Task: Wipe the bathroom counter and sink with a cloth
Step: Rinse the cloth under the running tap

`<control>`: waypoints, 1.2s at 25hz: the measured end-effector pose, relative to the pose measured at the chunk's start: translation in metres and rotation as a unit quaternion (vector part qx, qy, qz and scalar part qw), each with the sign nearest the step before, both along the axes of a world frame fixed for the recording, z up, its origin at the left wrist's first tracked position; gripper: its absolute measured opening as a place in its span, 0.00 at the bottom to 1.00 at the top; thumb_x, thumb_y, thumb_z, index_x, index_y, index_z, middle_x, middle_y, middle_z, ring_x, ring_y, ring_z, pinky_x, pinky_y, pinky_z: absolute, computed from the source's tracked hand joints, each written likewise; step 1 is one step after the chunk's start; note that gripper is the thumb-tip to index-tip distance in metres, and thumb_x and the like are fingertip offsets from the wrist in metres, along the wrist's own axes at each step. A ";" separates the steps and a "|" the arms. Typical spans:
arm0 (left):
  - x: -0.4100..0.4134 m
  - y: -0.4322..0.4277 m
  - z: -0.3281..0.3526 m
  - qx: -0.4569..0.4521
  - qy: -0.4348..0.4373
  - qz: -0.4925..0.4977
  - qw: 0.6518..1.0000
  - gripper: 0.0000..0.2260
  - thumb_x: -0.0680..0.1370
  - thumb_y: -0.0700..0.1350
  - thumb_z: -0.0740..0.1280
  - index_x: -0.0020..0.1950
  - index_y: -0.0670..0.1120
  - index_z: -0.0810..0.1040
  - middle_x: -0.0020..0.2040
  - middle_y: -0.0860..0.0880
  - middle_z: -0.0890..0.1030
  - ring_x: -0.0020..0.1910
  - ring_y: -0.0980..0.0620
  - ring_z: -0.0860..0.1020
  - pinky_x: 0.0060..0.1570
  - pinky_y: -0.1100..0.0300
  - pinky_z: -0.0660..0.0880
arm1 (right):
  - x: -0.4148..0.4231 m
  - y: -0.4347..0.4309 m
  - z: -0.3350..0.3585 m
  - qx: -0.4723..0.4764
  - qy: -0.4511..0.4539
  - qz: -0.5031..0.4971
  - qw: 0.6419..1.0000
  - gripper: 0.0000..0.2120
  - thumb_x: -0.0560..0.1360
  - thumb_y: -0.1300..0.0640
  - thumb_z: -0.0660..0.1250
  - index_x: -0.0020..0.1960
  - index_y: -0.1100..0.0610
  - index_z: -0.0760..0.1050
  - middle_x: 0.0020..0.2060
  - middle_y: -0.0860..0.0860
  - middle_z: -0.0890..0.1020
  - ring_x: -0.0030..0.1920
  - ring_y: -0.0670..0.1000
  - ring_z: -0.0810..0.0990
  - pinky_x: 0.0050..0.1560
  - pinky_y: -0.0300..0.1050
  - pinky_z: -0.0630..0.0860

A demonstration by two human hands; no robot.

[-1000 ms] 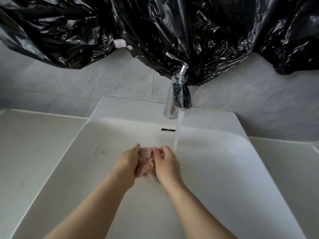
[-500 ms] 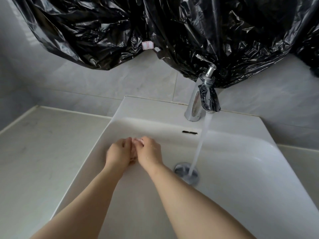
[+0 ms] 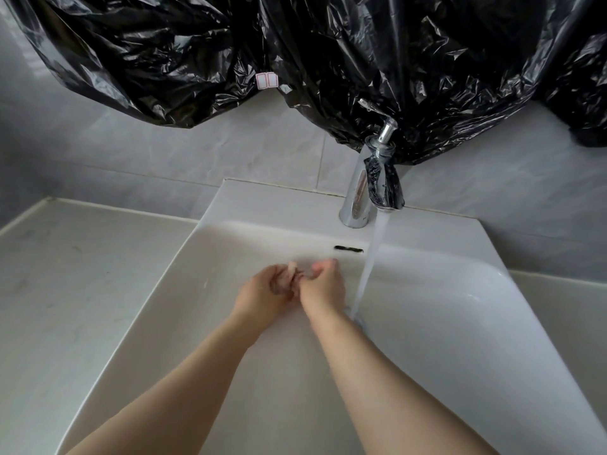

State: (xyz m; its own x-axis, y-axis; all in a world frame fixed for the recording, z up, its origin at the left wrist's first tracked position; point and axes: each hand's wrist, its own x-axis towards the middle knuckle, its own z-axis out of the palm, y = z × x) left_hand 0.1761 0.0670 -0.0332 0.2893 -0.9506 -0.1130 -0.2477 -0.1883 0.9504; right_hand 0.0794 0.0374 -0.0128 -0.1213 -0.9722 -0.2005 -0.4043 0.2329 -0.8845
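The left hand (image 3: 262, 290) and right hand (image 3: 323, 285) are out from under the tap's (image 3: 359, 195) stream (image 3: 371, 264) now, just left of it, and no longer pressed together; more of the pink cloth (image 3: 289, 274) shows between them.

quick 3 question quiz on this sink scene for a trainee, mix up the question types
1. True or false: water is running from the faucet.
2. Multiple choice: where is the cloth? A) held between the left hand and right hand over the sink; B) draped over the faucet; C) lying flat in the sink.
3. Fill the blank: the water stream falls on the right hand's ____ side, by the person's own sides.
Key: 1 true; 2 A; 3 right.
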 end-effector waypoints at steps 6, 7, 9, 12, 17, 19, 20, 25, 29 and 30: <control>-0.039 -0.024 0.018 0.085 0.326 0.017 0.941 0.15 0.74 0.24 0.57 0.53 0.40 0.74 0.40 0.44 0.77 0.33 0.51 0.75 0.33 0.62 0.75 | -0.023 0.003 0.018 0.115 -0.217 -0.183 0.952 0.10 0.76 0.63 0.62 0.38 0.52 0.75 0.32 0.49 0.75 0.29 0.45 0.72 0.22 0.34 0.68; -0.043 -0.022 0.018 0.085 0.343 0.009 0.935 0.16 0.74 0.24 0.57 0.54 0.41 0.73 0.40 0.44 0.77 0.33 0.51 0.74 0.33 0.61 0.74 | -0.025 0.003 0.018 0.120 -0.235 -0.172 0.949 0.12 0.76 0.62 0.63 0.37 0.51 0.74 0.32 0.50 0.77 0.28 0.45 0.73 0.22 0.34 0.68; -0.045 -0.019 0.015 0.087 0.336 0.000 0.938 0.14 0.75 0.26 0.58 0.52 0.42 0.74 0.38 0.45 0.76 0.31 0.53 0.73 0.33 0.61 0.71 | -0.025 0.006 0.015 0.116 -0.250 -0.128 0.953 0.12 0.76 0.59 0.65 0.35 0.48 0.75 0.34 0.50 0.79 0.31 0.46 0.75 0.29 0.37 0.71; -0.054 -0.008 0.026 0.096 0.275 -0.029 0.956 0.06 0.78 0.36 0.61 0.44 0.44 0.75 0.29 0.49 0.72 0.23 0.56 0.68 0.28 0.64 0.67 | -0.027 0.013 0.014 0.090 -0.274 -0.098 0.953 0.05 0.75 0.54 0.68 0.43 0.55 0.79 0.32 0.51 0.80 0.29 0.46 0.78 0.31 0.38 0.74; -0.087 0.010 0.044 0.192 0.233 -0.065 0.951 0.17 0.80 0.53 0.57 0.36 0.45 0.70 0.23 0.49 0.69 0.19 0.52 0.66 0.22 0.66 0.60 | -0.053 0.017 0.022 0.103 -0.223 -0.137 0.960 0.13 0.78 0.49 0.59 0.44 0.56 0.77 0.36 0.54 0.81 0.37 0.56 0.81 0.38 0.45 0.77; -0.094 0.015 0.045 0.190 0.289 -0.071 0.935 0.13 0.79 0.50 0.56 0.41 0.44 0.72 0.31 0.45 0.72 0.27 0.50 0.69 0.27 0.62 0.60 | -0.055 0.026 0.015 0.065 -0.150 -0.103 0.981 0.12 0.75 0.45 0.56 0.44 0.51 0.74 0.40 0.53 0.81 0.43 0.57 0.81 0.44 0.50 0.78; -0.096 0.016 0.045 0.168 0.319 -0.059 0.931 0.10 0.79 0.47 0.56 0.44 0.44 0.73 0.34 0.44 0.74 0.31 0.49 0.71 0.29 0.60 0.62 | -0.055 0.032 0.013 0.041 -0.119 -0.074 0.989 0.11 0.73 0.44 0.56 0.43 0.49 0.72 0.42 0.50 0.80 0.46 0.56 0.80 0.47 0.52 0.78; -0.103 0.019 0.041 0.077 0.344 -0.045 0.935 0.10 0.78 0.41 0.55 0.40 0.46 0.73 0.31 0.46 0.74 0.30 0.49 0.70 0.30 0.61 0.57 | -0.061 0.038 0.010 -0.042 -0.049 -0.035 0.997 0.10 0.78 0.45 0.57 0.42 0.50 0.67 0.46 0.49 0.74 0.49 0.53 0.77 0.49 0.55 0.78; -0.104 0.019 0.043 0.086 0.258 -0.032 0.962 0.11 0.80 0.40 0.55 0.42 0.41 0.73 0.25 0.46 0.69 0.16 0.55 0.64 0.19 0.70 0.57 | -0.063 0.032 0.012 -0.013 -0.091 -0.049 0.995 0.16 0.79 0.49 0.57 0.35 0.52 0.71 0.34 0.49 0.77 0.41 0.56 0.80 0.44 0.56 0.80; -0.102 0.019 0.042 0.075 0.221 -0.050 0.971 0.11 0.80 0.40 0.56 0.41 0.40 0.73 0.25 0.44 0.69 0.16 0.54 0.64 0.18 0.69 0.58 | -0.065 0.031 0.012 0.023 -0.108 -0.057 0.992 0.17 0.79 0.48 0.56 0.36 0.52 0.74 0.33 0.50 0.79 0.39 0.56 0.81 0.43 0.55 0.81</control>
State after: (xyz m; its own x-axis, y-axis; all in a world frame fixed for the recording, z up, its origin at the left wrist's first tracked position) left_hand 0.0741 0.0865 0.0086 0.0878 -0.9346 -0.3446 0.1545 -0.3290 0.9316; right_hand 0.0146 0.0684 -0.0008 -0.1790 -0.9436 -0.2783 -0.1745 0.3089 -0.9349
